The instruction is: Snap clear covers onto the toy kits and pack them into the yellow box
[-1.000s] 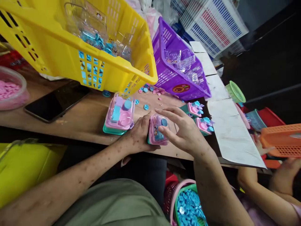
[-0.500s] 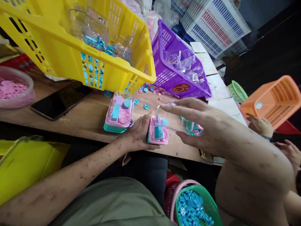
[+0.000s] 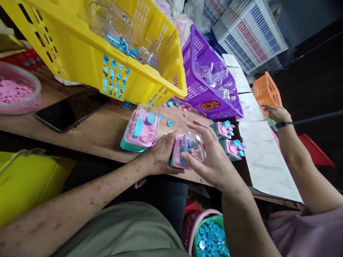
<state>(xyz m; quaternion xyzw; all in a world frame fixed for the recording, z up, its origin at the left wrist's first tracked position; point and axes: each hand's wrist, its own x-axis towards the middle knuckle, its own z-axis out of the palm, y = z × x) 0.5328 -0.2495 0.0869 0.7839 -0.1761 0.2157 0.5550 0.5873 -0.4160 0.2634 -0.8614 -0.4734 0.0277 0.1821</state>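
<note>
My left hand (image 3: 162,153) is wrapped round the left side of a small pink-and-teal toy set (image 3: 175,157) on the bench, with small blue and lilac pieces on its top. My right hand (image 3: 213,155) grips a clear plastic cover (image 3: 197,144) from the right, thumb and fingers on either side. The cover sits over the top of the set; whether its rim is fully seated I cannot tell. Left of my left hand stands a similar covered toy set (image 3: 143,130). To the right are two uncovered sets, a nearer one (image 3: 233,149) and a farther one (image 3: 224,129).
A yellow crate (image 3: 150,73) and a purple basket (image 3: 211,106) line the bench's back. A phone (image 3: 72,109) and a tub of pink pieces (image 3: 20,94) lie left. Below is a basket of blue pieces (image 3: 211,237). At right, a co-worker's hand (image 3: 278,113) touches an orange basket (image 3: 266,89).
My right hand has brought the clear cover down and left onto the set, which my left hand still holds. At right, the co-worker's arm and the orange basket have moved away.
</note>
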